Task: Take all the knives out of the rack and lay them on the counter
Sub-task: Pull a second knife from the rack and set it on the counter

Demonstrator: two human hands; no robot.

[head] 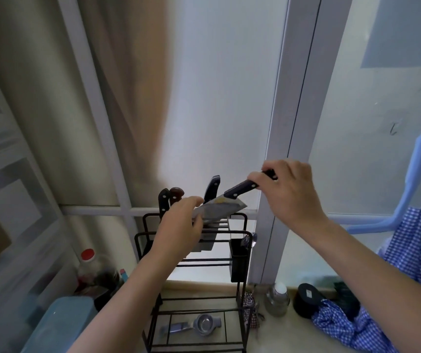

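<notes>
Both our forearms reach up from the bottom edge toward the black wire rack point(240, 220) on the beige worktop point(275, 324). Our right hand point(292, 192) clenches the dark riveted handle of a cleaver point(219, 208), held tilted just above the rack, while our left hand point(181, 225) pinches the blade's far end. Three knife handles point(164, 201) stand upright in the rack slots behind.

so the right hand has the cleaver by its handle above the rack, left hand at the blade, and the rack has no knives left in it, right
Not quite. The head view shows three handles still standing in the rack. The rest holds: the right hand grips the cleaver by its handle, and the left hand is at the blade.
</notes>
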